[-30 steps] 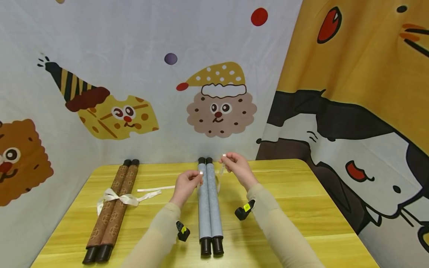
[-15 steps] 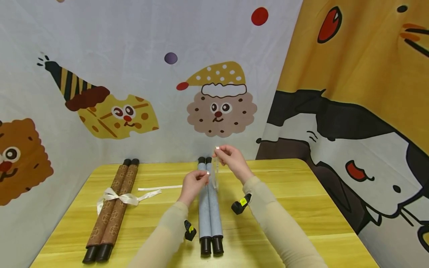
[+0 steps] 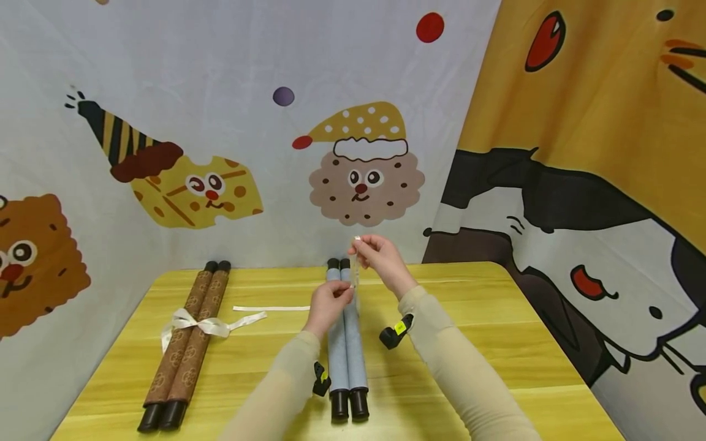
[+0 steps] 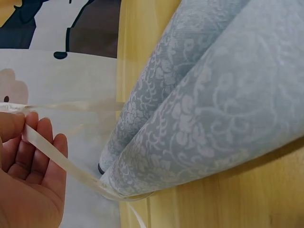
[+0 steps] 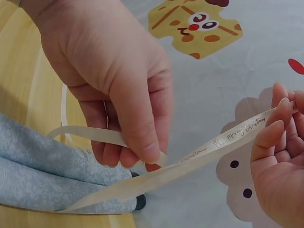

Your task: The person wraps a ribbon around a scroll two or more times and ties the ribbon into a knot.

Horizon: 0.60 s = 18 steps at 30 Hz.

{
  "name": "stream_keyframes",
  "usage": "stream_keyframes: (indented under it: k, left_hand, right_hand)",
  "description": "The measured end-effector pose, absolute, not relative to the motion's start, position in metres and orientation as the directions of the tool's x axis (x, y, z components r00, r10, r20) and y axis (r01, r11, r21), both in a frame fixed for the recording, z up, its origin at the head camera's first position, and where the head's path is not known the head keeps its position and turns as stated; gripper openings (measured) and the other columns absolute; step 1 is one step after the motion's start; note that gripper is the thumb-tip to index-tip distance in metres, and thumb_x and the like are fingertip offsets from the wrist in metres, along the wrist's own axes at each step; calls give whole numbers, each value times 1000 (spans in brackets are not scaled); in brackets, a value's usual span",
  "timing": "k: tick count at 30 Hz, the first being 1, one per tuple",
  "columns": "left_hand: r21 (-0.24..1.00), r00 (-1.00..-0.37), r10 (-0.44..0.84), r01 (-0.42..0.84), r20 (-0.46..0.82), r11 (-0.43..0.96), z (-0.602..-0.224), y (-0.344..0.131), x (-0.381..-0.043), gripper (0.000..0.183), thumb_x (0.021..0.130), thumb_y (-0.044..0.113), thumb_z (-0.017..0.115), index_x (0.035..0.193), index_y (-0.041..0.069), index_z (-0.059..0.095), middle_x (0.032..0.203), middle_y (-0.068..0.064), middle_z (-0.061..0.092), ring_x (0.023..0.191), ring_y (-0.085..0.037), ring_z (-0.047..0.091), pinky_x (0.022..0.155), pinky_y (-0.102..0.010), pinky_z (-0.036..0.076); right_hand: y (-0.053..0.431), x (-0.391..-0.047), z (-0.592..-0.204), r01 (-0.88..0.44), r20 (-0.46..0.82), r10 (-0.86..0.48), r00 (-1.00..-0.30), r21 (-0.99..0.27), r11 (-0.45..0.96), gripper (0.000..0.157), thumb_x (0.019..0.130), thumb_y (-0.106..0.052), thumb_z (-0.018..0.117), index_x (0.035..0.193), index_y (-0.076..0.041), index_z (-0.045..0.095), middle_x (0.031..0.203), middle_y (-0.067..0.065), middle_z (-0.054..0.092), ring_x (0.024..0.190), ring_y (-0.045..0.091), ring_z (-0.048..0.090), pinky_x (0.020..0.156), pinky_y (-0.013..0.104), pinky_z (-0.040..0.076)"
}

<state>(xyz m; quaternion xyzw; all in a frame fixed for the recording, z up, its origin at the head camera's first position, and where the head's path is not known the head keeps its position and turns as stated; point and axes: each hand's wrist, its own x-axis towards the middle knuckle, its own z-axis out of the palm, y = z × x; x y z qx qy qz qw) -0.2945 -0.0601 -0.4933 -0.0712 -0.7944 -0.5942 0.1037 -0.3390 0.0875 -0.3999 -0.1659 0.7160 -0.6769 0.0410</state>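
In the head view a pair of light blue rolled scrolls (image 3: 347,355) with black rod ends lies side by side. A cream ribbon (image 5: 228,137) printed "Merry Christmas" passes under and around them. My left hand (image 3: 330,307), above the scrolls, pinches one part of the ribbon between thumb and fingers. Higher and to the right, my right hand (image 3: 383,262) pinches another part, which runs taut up from the scrolls. The left wrist view shows the left hand's curled fingers and the ribbon (image 4: 66,161) sloping down to the floral roll. No knot is visible.
To the left lies a pair of brown patterned scrolls (image 3: 184,355) tied with a white bow (image 3: 201,324). A ribbon tail (image 3: 270,308) rests on the yellow wooden table (image 3: 469,367) between the pairs. A printed cloth (image 3: 231,73) hangs behind the table.
My left hand has moved right, over the scrolls, with its part of the ribbon. My right hand has shifted up and left, so the two hands are closer. The ribbon tail has slid slightly right.
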Motion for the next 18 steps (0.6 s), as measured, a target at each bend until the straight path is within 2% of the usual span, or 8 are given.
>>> stream_keyframes:
  k: [6, 8, 12, 18]
  left_hand:
    - [906, -967, 32, 248, 253, 342, -494, -57, -295, 15, 94, 9, 67, 101, -2, 74, 91, -10, 72, 84, -23, 66, 74, -36, 55]
    - [899, -967, 55, 251, 248, 360, -496, -55, -294, 17, 94, 12, 68, 104, -1, 74, 94, -9, 72, 87, -23, 66, 75, -36, 55]
    - [887, -964, 99, 265, 246, 379, -497, -52, -293, 20, 94, 14, 68, 108, 1, 74, 100, -10, 72, 91, -24, 67, 77, -37, 56]
    - [880, -957, 126, 290, 262, 376, -498, -50, -292, 17, 94, 16, 69, 103, 3, 75, 100, -9, 73, 89, -23, 67, 76, -37, 56]
  right_hand:
    - [88, -342, -394, -180, 163, -303, -939, -983, 28, 22, 101, -23, 59, 99, -2, 64, 90, 6, 69, 69, 16, 51, 74, 39, 47]
    - [87, -342, -392, -168, 153, -303, -940, -986, 23, 23, 101, -24, 59, 101, -1, 64, 93, 10, 69, 72, 16, 52, 77, 43, 47]
    - [86, -342, -388, -154, 144, -308, -940, -988, 11, 30, 102, -25, 58, 108, 4, 63, 100, 15, 68, 78, 17, 55, 82, 44, 49]
    - [83, -344, -383, -161, 155, -330, -931, -987, -9, 31, 102, -27, 58, 108, 3, 62, 102, 15, 68, 82, 19, 58, 88, 51, 48]
